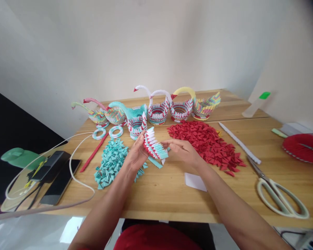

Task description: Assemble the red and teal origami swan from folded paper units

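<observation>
Tilted above the middle of the table is a ring of folded paper pieces (154,144) in white, red and teal rows. My left hand (137,152) grips its left side, the thumb along the upper edge. On the other side my right hand (181,148) has its fingers stretched out, with the fingertips close to the ring's right edge. Whether they touch it or pinch a small piece, I cannot make out. A heap of teal folded paper triangles (111,161) lies left of my left hand. Red folded paper triangles (206,142) are piled beyond my right hand.
Several paper swan baskets (158,111) line the back. Two pale rings (115,132) and a red strip (95,152) lie left, near a phone (59,184) and white cable (74,170). Scissors (276,194), a white strip (238,142) and a red disc (302,148) lie right.
</observation>
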{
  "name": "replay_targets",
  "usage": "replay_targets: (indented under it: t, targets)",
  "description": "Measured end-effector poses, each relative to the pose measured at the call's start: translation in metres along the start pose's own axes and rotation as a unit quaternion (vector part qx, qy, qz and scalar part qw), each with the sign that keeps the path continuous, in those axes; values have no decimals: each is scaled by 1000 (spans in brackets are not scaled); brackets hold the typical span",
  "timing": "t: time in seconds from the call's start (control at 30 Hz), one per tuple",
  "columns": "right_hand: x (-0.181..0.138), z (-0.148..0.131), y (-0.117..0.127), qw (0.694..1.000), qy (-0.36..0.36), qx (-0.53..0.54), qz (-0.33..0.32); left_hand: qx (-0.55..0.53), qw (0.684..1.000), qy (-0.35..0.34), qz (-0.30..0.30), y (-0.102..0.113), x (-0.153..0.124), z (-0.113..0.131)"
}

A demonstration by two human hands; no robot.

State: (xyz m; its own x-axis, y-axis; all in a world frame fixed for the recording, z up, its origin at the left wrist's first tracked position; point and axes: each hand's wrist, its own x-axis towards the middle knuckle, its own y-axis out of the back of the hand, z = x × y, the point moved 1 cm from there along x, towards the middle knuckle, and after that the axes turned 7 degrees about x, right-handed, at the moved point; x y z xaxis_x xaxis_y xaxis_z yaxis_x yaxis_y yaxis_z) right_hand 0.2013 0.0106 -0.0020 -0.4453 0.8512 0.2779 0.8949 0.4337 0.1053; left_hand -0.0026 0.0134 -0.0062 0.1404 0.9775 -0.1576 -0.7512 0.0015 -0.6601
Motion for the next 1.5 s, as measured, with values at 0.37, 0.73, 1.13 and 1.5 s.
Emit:
replay_targets:
  t: [0.37, 0.73, 1.13, 1.5]
  targets:
    - [5, -2, -7, 975, 102, -178, -82, -53, 996, 66, 0, -1, 4, 3]
    - [1, -6, -3, 997, -31, -20, 73, 67, 997, -32, -32, -5, -2, -5]
    - [4, -2, -2, 983, -64, 114, 128, 214, 969, -82, -93, -21, -16, -14]
    - [5, 0, 0, 980, -71, 146, 115, 205, 969, -128, -50, -21, -17, -9]
